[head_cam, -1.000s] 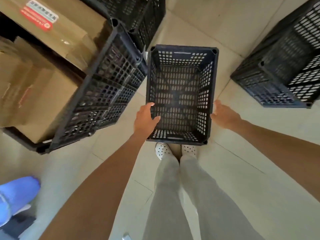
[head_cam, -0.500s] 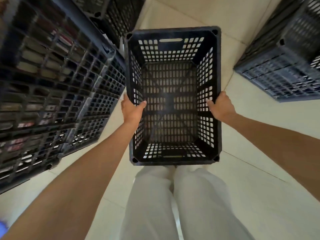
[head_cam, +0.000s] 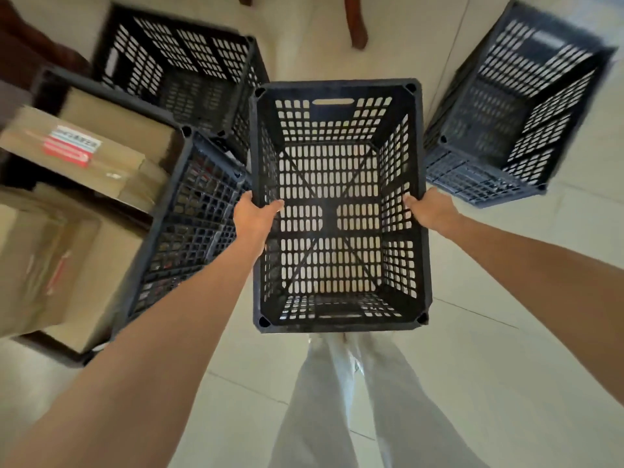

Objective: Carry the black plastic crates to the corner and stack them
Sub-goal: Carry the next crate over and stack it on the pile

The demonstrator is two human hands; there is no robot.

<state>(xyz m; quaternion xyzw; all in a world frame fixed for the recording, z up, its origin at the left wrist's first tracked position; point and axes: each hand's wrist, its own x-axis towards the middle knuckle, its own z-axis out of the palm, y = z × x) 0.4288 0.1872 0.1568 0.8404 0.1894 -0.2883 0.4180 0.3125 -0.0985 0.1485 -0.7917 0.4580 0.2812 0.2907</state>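
I hold an empty black perforated crate (head_cam: 337,211) in front of me, lifted off the tiled floor and seen from above. My left hand (head_cam: 254,217) grips its left rim and my right hand (head_cam: 429,211) grips its right rim, each near the middle of a long side. Another empty black crate (head_cam: 175,72) stands on the floor at the far left. A third empty crate (head_cam: 513,109) stands at the far right. A fourth black crate (head_cam: 189,231) at the left holds cardboard boxes.
Cardboard boxes (head_cam: 77,153) with a red-and-white label fill the left crate. Wooden furniture legs (head_cam: 356,25) stand at the top centre, dark wooden furniture at the top left. Pale floor tiles (head_cam: 506,349) lie to the right and below. My light trousers (head_cam: 347,400) show under the crate.
Both hands closed on the crate's rims and lifted it off the floor toward me. The view tilted up, showing more of the crates at the far left and right.
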